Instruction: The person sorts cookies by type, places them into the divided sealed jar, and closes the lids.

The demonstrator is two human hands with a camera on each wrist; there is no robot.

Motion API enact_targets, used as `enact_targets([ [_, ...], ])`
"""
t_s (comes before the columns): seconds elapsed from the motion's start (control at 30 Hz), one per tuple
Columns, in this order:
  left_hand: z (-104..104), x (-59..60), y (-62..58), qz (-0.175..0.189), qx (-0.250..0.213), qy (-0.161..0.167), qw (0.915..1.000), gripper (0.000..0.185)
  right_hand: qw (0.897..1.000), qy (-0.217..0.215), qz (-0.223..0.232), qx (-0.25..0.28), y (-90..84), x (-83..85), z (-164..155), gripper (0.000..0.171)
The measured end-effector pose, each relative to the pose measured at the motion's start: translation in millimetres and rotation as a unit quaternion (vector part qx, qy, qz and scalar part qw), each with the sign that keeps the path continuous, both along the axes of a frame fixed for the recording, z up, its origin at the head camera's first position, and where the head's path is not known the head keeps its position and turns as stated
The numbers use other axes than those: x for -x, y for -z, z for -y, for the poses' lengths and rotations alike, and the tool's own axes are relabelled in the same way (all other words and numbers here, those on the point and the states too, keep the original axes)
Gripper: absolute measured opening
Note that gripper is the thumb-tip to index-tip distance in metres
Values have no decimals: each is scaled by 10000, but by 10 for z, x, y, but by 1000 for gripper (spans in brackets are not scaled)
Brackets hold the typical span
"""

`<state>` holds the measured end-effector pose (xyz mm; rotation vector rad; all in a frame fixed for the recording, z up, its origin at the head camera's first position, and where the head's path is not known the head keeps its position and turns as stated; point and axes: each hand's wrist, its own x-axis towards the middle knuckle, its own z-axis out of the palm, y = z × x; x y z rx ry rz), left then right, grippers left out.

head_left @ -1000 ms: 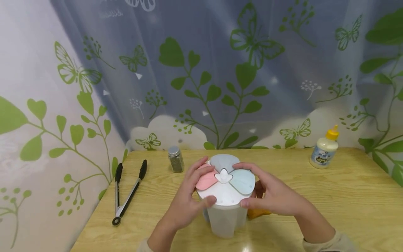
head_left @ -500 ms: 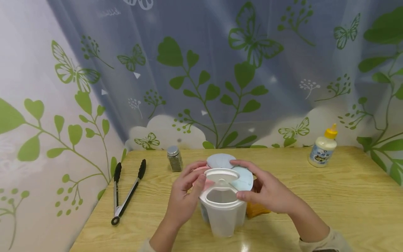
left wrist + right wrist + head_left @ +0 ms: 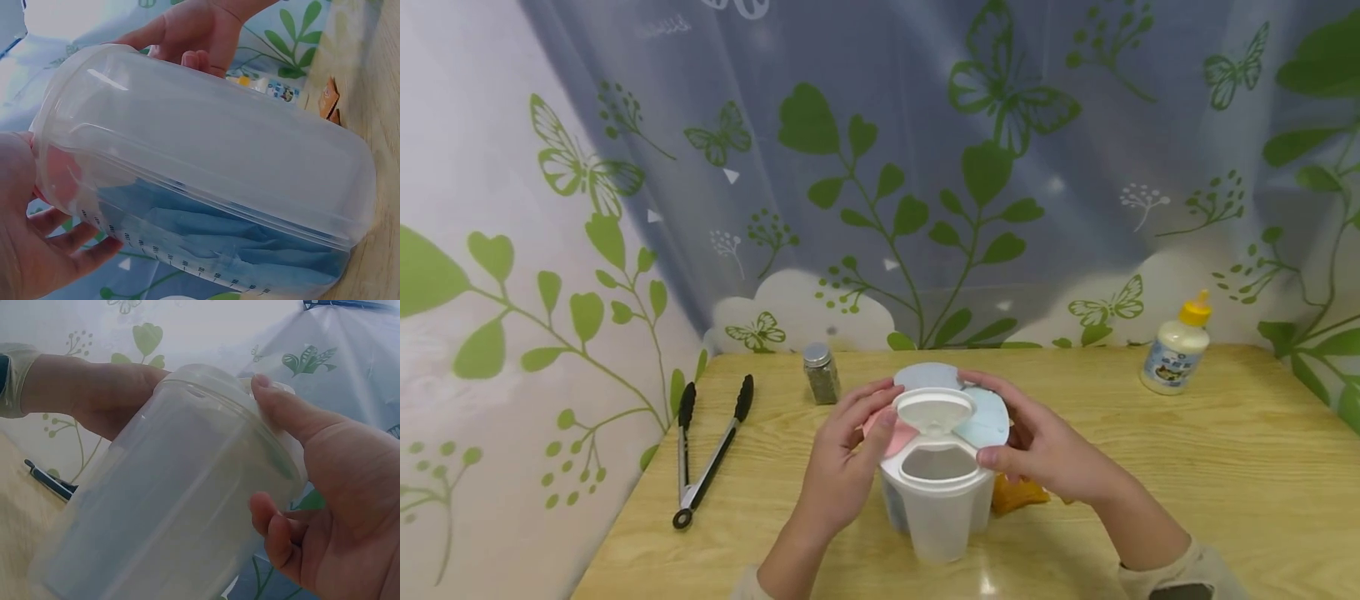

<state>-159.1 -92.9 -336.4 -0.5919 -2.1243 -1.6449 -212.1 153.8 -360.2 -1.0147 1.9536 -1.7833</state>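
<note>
A translucent canister (image 3: pixel 936 508) with several compartments stands on the wooden table (image 3: pixel 1187 475) in front of me. Its white lid carries pink, grey-blue and pale blue flaps. The near white flap (image 3: pixel 934 410) stands raised, and the compartment under it is uncovered. My left hand (image 3: pixel 868 421) grips the lid's left side, with fingers against the raised flap. My right hand (image 3: pixel 1000 429) grips the lid's right edge. In the left wrist view the canister (image 3: pixel 206 169) fills the frame, with blue material in one compartment. The right wrist view shows my right hand (image 3: pixel 312 487) curled round the canister's rim (image 3: pixel 250 406).
Black-tipped metal tongs (image 3: pixel 707 454) lie at the table's left edge, close to the wall. A small glass spice jar (image 3: pixel 822 373) stands behind the canister. A white squeeze bottle with a yellow cap (image 3: pixel 1176 346) is at the back right. An orange item (image 3: pixel 1018 493) lies behind my right hand.
The near white flap was flat on the lid a second ago and now stands up, so its compartment is uncovered. My left thumb rose with it. Both hands stay on the lid.
</note>
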Motion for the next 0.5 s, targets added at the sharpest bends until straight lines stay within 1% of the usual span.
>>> enact_targets([
  [0.07, -9, -7, -9, 10, 42, -36, 10000, 23, 10000, 0, 83, 45, 2, -5, -36, 72],
  [0.17, -7, -3, -2, -12, 85, 0, 10000, 19, 9996, -38, 235, 141, 18, -12, -102, 71],
  [0.27, 5, 14, 29, -39, 112, 66, 9999, 17, 9995, -96, 233, 175, 49, -6, -178, 71],
  [0.37, 25, 64, 108, -31, 101, 82, 9999, 17, 9997, -124, 115, 149, 94, 14, -266, 70],
  [0.5, 48, 138, 232, 146, 64, 79, 9998, 17, 9993, -288, -40, 239, 187, 67, -393, 66],
])
